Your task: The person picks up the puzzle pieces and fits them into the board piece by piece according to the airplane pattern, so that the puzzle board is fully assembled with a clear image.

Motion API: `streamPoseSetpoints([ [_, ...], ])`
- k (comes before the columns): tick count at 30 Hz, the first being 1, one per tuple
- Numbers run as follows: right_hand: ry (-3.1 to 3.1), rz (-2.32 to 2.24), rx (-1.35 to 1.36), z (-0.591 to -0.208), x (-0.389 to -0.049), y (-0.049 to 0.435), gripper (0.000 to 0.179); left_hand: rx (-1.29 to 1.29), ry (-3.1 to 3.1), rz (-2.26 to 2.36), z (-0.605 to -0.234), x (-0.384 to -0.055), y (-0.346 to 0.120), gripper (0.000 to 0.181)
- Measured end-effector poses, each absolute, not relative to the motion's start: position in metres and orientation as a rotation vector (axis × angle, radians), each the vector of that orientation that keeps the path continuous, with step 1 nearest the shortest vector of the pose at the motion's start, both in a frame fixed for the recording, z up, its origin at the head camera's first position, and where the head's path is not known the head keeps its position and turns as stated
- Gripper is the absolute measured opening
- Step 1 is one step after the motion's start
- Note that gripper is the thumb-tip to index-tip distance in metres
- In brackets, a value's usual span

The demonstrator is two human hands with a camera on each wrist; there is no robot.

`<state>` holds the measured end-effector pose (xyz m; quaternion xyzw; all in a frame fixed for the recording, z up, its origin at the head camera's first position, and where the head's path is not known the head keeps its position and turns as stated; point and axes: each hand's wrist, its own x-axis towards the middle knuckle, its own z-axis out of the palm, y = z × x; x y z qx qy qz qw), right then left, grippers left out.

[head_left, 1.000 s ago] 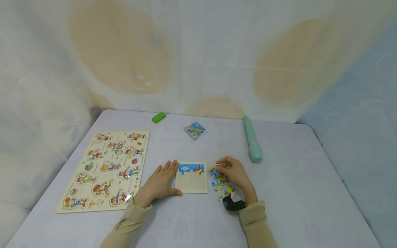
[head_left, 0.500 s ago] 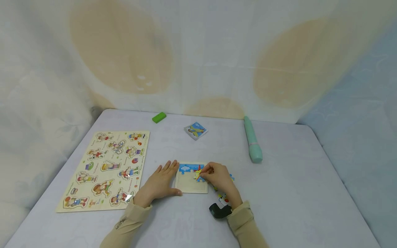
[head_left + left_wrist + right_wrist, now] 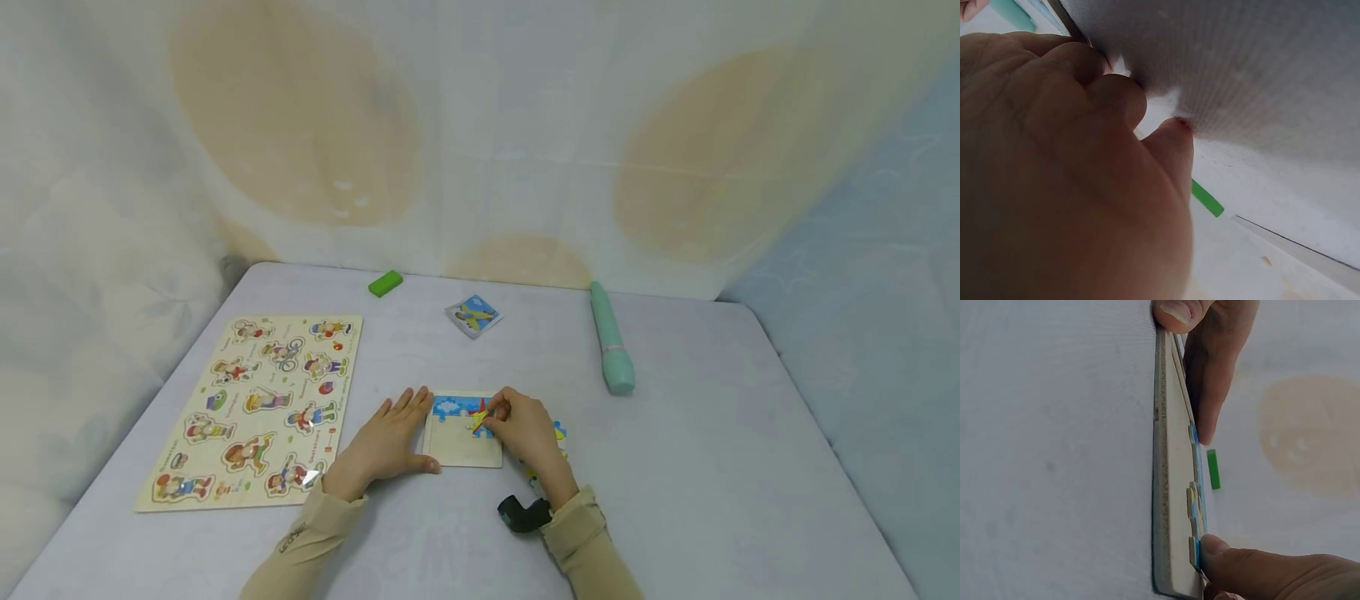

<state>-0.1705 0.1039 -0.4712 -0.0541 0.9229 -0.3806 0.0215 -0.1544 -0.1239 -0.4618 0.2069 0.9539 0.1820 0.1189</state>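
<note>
A shallow square puzzle tray (image 3: 461,450) lies in front of me, with a strip of blue sky pieces (image 3: 453,407) along its far edge. My left hand (image 3: 386,442) lies spread at the tray's left side, its thumb at the near left corner. Thumb and fingers of my right hand (image 3: 528,429) pinch a yellow and blue jigsaw piece (image 3: 477,422) low over the tray's right side, below the red part of the picture. From the right wrist view, this piece (image 3: 1192,506) sits at the tray's face, by my right thumb (image 3: 1213,545). Loose pieces (image 3: 560,433) are partly hidden behind my right hand.
A large board with sports figures (image 3: 258,408) lies at the left. Further back are a green block (image 3: 386,283), a small airplane picture card (image 3: 474,316) and a mint-green tapered object (image 3: 611,342). A black device (image 3: 523,514) sits at my right wrist.
My right hand has gone left from the loose pieces to the tray, bringing a jigsaw piece. Over the last half second it has shifted only slightly. My left hand has stayed in place.
</note>
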Motion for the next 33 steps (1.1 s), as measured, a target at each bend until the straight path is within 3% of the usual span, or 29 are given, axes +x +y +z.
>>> streamPoseSetpoints([
  [14, 2.494, -1.571, -0.087, -0.471, -0.184, 0.142, 0.020, 0.585, 2.782, 0.540, -0.464, -0.155, -0.124, 0.105],
  [21, 2.532, -1.422, -0.156, -0.466, -0.186, 0.175, 0.030, 0.593, 2.778, 0.545, -0.464, -0.155, -0.123, 0.105],
  [28, 2.424, -1.316, -0.392, -0.465, -0.183, 0.188, 0.050, 0.596, 2.773, 0.536, -0.464, -0.156, -0.123, 0.105],
  [33, 2.439, -1.257, -0.403, -0.464, -0.183, 0.185, 0.049, 0.588, 2.775, 0.525, -0.466, -0.156, -0.123, 0.105],
])
